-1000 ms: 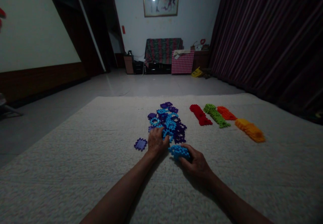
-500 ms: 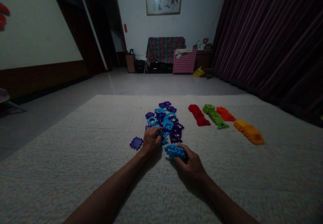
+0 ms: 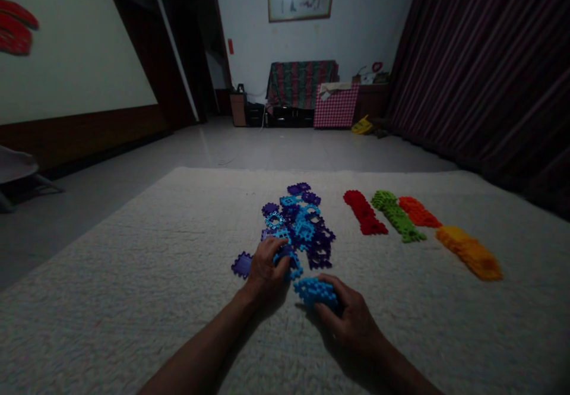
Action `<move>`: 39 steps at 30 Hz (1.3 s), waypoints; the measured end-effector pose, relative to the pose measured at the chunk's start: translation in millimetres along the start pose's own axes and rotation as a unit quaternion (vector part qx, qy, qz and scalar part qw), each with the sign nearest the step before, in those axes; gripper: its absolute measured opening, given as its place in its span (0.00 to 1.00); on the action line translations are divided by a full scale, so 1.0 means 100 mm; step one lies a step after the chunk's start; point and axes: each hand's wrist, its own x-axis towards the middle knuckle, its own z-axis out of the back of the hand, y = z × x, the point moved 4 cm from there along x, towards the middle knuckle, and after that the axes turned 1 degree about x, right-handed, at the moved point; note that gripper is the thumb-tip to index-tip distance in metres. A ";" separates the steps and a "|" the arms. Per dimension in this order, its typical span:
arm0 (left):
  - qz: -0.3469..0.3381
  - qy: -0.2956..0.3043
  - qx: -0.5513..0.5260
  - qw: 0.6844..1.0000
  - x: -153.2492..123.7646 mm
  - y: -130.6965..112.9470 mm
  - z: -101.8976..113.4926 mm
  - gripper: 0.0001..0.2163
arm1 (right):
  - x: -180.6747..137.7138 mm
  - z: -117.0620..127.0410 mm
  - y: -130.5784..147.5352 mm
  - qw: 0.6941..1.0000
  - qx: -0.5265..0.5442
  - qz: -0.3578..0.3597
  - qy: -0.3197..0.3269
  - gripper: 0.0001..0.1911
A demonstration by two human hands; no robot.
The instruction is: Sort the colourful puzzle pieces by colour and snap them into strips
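A pile of blue and purple toothed plastic tiles [image 3: 303, 223] lies on a white textured mat [image 3: 133, 300]. My left hand [image 3: 265, 270] rests at the pile's near edge, fingers curled around a light blue tile [image 3: 287, 258]. My right hand [image 3: 351, 318] grips a stack of light blue tiles [image 3: 314, 291] lying on the mat just right of the left hand. A single purple tile [image 3: 243, 263] lies apart, left of my left hand.
Sorted rows of tiles lie to the right: red [image 3: 365, 212], green [image 3: 398, 215], orange [image 3: 417, 212] and yellow-orange [image 3: 468, 252]. Beyond the mat are a tiled floor, a covered sofa [image 3: 300, 83], a checked cloth [image 3: 336, 107] and dark curtains [image 3: 490, 74].
My left hand's fingers have curled in on a light blue tile at the pile's edge. The camera has shifted slightly; the right hand keeps hold of the blue stack.
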 end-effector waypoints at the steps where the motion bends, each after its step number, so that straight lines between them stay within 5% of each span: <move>1: 0.003 0.005 0.020 1.000 -0.01 -0.02 0.01 0.16 | -0.01 0.01 0.02 1.000 0.005 -0.006 0.001 0.17; 10: 0.058 0.107 0.159 0.980 -0.02 0.05 0.06 0.18 | 0.06 0.07 -0.04 1.000 0.008 0.011 -0.011 0.20; 16: 0.065 0.111 0.079 0.989 0.11 0.11 0.07 0.09 | 0.09 0.07 -0.08 0.999 0.024 0.033 -0.010 0.21; 27: 0.055 0.049 -0.042 0.996 0.22 0.06 0.17 0.08 | 0.11 0.04 -0.08 0.999 0.011 0.051 -0.012 0.20; 39: 0.095 0.094 -0.185 0.974 0.21 -0.11 0.04 0.09 | 0.18 0.04 -0.17 0.998 0.028 0.031 -0.036 0.21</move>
